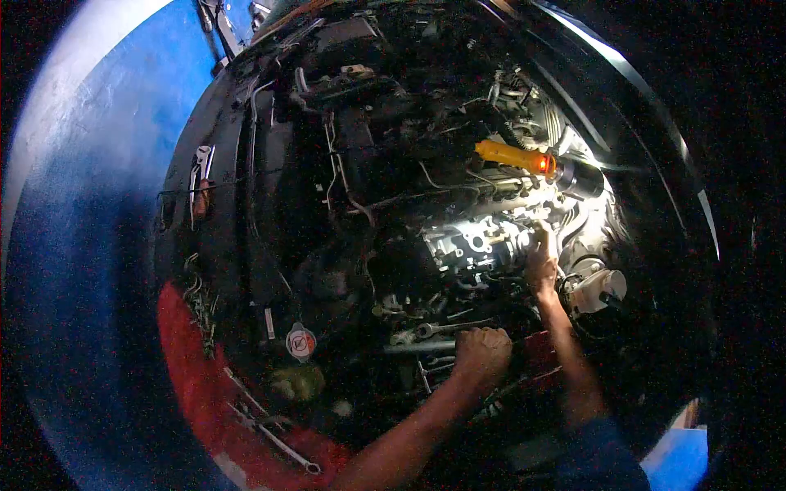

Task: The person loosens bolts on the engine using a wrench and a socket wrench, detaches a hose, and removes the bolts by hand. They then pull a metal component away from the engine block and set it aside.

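My right hand (542, 260) reaches into the brightly lit part of the engine (479, 243), fingers drawn together at the metal parts; glare hides what they grip, if anything. My left hand (483, 357) is closed in a fist lower down, at the near side of the engine bay; whatever may be inside it is hidden. Just beyond that fist lies a wrench (426, 330) with a ring end. A yellow work light (516, 157) with a small red lamp sits above my right hand, beside a dark cylindrical part (580, 178).
A whitish reservoir (602, 290) stands right of my right wrist. Locking pliers (201, 176) lie at the far left. A radiator cap (300, 342) is at lower left, near wrenches (286, 446) on a red surface (184, 352). Dark pipes and hoses fill the middle.
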`<state>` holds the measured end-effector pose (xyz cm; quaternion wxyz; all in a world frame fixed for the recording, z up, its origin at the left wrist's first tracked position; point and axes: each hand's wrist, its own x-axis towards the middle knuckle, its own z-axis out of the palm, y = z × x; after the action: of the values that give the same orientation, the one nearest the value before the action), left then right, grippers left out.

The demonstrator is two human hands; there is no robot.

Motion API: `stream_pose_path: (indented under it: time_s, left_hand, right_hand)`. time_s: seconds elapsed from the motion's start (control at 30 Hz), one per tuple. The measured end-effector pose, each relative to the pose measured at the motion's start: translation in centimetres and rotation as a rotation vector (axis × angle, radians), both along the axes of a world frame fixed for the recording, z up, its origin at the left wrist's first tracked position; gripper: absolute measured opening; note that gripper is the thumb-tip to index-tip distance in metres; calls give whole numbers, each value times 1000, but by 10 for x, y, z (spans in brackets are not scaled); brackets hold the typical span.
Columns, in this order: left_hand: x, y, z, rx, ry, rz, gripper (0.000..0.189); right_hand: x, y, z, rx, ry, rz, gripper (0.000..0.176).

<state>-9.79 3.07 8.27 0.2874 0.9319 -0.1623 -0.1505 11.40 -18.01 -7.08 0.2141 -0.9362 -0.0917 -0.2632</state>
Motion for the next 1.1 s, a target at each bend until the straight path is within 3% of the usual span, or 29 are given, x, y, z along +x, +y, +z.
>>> stream_pose_path:
  time_s: [0.23,0.33,0.43,0.5,0.57,0.67,0.73,0.77,0.83,1.1]
  left_hand:
    - [0,-4,-4,17,45,14,22]
    - [-7,-2,-3,26,-110,2,22]
    - [-7,-4,-10,26,-262,58,8]
    - [-6,-4,-13,6,-231,31,9]
    - [-4,-3,-19,4,-224,8,10]
    - [-1,-3,-17,42,-194,-12,13]
    - [2,0,-4,116,-99,-20,20]
    - [0,0,-5,81,-96,-18,20]
    - [0,1,-5,11,-101,-15,21]
    - [-1,-6,-11,-3,-137,-28,17]
  right_hand:
    - [4,-11,0,-2,-9,-79,38]
    - [4,-20,-3,3,-9,-89,40]
    - [11,-42,-23,-4,21,-86,41]
    - [35,-82,-69,-24,129,4,42]
    - [66,-142,-145,65,348,295,43]
    - [87,-146,-198,-73,127,223,45]
    - [17,-30,-38,-20,-1,31,44]
    - [3,-5,-7,-21,-36,35,44]
    - [-4,9,11,-32,-84,50,43]
    - [22,-53,-23,-86,0,-76,41]
